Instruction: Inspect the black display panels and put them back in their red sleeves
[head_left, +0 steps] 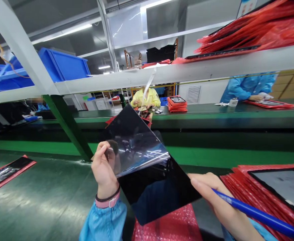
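My left hand (103, 166) holds up a thin black glass panel (150, 187), its thumb and fingers pinching the lower left edge. A clear protective film (134, 144) has lifted off the panel's upper part, and a narrow white tab (147, 87) rises from its top corner. My right hand (213, 195) grips a blue pen-like stick (257, 214), and its fingertips reach the panel's right corner. Below the panel lies a red bubble-wrap sleeve (165, 226). Next to my right hand is a stack of red sleeves (265, 197), the top one holding a dark panel.
A green-topped workbench (41, 187) runs beneath me, with a red-sleeved panel (8, 174) at left. White shelf rails (187, 72) cross overhead, carrying red sleeves and blue bins (62, 65). Co-workers in yellow (145, 98) and blue (247, 87) gowns work at a far green bench.
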Motion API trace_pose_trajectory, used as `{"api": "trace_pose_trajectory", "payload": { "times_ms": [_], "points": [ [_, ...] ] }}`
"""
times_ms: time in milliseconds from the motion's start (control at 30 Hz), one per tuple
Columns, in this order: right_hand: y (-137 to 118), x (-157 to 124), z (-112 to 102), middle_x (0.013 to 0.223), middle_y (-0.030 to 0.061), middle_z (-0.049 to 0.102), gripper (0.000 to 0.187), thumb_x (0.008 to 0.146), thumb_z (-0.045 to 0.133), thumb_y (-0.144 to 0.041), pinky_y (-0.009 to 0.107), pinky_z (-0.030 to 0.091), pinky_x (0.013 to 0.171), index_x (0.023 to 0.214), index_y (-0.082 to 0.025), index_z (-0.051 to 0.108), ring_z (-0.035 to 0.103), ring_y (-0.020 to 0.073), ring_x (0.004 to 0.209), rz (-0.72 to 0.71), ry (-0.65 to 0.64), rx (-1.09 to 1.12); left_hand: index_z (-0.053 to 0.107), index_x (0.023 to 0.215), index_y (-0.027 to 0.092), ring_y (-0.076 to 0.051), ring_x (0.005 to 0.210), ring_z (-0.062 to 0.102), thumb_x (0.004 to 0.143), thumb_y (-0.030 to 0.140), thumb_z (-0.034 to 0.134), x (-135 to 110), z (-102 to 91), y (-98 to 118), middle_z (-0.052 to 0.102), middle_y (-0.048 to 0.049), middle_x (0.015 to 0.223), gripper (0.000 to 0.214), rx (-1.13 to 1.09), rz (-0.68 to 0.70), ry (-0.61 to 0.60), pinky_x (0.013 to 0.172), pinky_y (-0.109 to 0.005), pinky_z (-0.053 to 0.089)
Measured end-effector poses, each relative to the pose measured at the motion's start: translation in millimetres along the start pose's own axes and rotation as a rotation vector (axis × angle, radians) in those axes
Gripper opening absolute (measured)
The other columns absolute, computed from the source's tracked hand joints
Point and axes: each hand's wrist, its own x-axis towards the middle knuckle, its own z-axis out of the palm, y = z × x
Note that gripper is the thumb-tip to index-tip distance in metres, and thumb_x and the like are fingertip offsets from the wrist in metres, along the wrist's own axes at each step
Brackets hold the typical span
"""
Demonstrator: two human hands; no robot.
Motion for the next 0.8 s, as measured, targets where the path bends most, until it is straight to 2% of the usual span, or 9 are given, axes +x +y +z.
{"api": "trace_pose_trajectory", "payload": {
  "times_ms": [67,133,267,433,533,600,667,733,800],
  "points": [
    [-3,0,0,0.061,0.0019,0.062,0.040,0.087,0.050,-0.052,0.032,0.052,0.063,0.066,-0.024,0.069,0.062,0.0222,0.067,-0.008,0.024,-0.037,0.061,0.063,0.018,-0.007,0.063,0.050,0.067,0.023,0.063,-6,3.6,2,0.054,0.0041,0.068,0.007,-0.039,-0.076,-0.030,0.061,-0.017,0.040],
    [-7,1,0,0.058,0.0010,0.059,0.038,0.088,0.049,-0.050,0.031,0.052,0.060,0.065,-0.026,0.068,0.061,0.0210,0.064,-0.038,0.002,-0.015,0.064,0.064,0.017,-0.012,0.070,0.056,0.069,0.031,0.059,-13,6.8,2,0.061,0.0002,0.071,0.015,-0.091,-0.138,-0.121,0.067,-0.021,0.044],
    [-10,9,2,0.057,-0.0002,0.058,0.037,0.090,0.047,-0.047,0.028,0.051,0.057,0.066,-0.025,0.065,0.061,0.0191,0.061,-0.064,-0.054,0.040,0.068,0.068,0.017,-0.023,0.084,0.061,0.073,0.038,0.048,-26,9.3,-1,0.068,-0.0077,0.083,0.029,-0.104,-0.156,-0.286,0.078,-0.032,0.046],
    [-5,16,8,0.086,0.0026,0.071,0.022,0.085,0.059,-0.039,0.030,0.055,0.075,0.095,-0.020,0.065,0.067,0.0246,0.089,-0.076,-0.203,0.034,0.071,0.066,0.017,-0.023,0.082,0.060,0.073,0.033,0.051,-32,6.3,-2,0.068,-0.0066,0.076,0.027,0.012,-0.078,-0.299,0.079,-0.032,0.046],
    [1,13,12,0.113,0.0064,0.068,0.043,0.081,0.066,-0.037,0.034,0.052,0.091,0.119,-0.022,0.056,0.061,0.0281,0.112,-0.101,-0.166,0.029,0.075,0.069,0.019,-0.021,0.080,0.062,0.069,0.027,0.054,-32,4.5,-3,0.071,-0.0041,0.076,0.022,0.042,0.012,-0.275,0.078,-0.030,0.047],
    [6,10,16,0.131,0.0090,0.058,0.065,0.079,0.070,-0.035,0.038,0.047,0.100,0.135,-0.025,0.040,0.054,0.0287,0.122,-0.141,-0.124,0.009,0.077,0.077,0.020,-0.021,0.084,0.065,0.067,0.023,0.058,-32,3.4,-4,0.074,-0.0026,0.084,0.022,0.060,0.037,-0.268,0.077,-0.028,0.048],
    [12,7,19,0.148,0.0118,0.040,0.085,0.078,0.071,-0.032,0.041,0.041,0.106,0.146,-0.027,0.020,0.041,0.0292,0.132,-0.230,-0.059,-0.038,0.077,0.084,0.023,-0.021,0.086,0.067,0.065,0.021,0.063,-33,2.0,-5,0.076,-0.0015,0.089,0.024,0.078,-0.004,-0.284,0.075,-0.027,0.050],
    [16,5,22,0.158,0.0123,0.014,0.101,0.079,0.071,-0.028,0.044,0.033,0.110,0.150,-0.028,0.000,0.023,0.0294,0.140,-0.389,0.014,-0.107,0.078,0.084,0.024,-0.021,0.085,0.068,0.063,0.021,0.068,-35,-0.2,-7,0.076,-0.0020,0.090,0.023,0.102,-0.050,-0.308,0.073,-0.027,0.052],
    [19,4,23,0.158,0.0087,0.000,0.106,0.080,0.069,-0.022,0.051,0.025,0.112,0.150,-0.029,-0.010,0.007,0.0304,0.142,-0.593,0.059,-0.201,0.078,0.080,0.023,-0.024,0.082,0.069,0.061,0.023,0.071,-36,-3.7,-8,0.076,-0.0040,0.087,0.021,0.132,-0.046,-0.328,0.072,-0.030,0.054]
  ]
}}
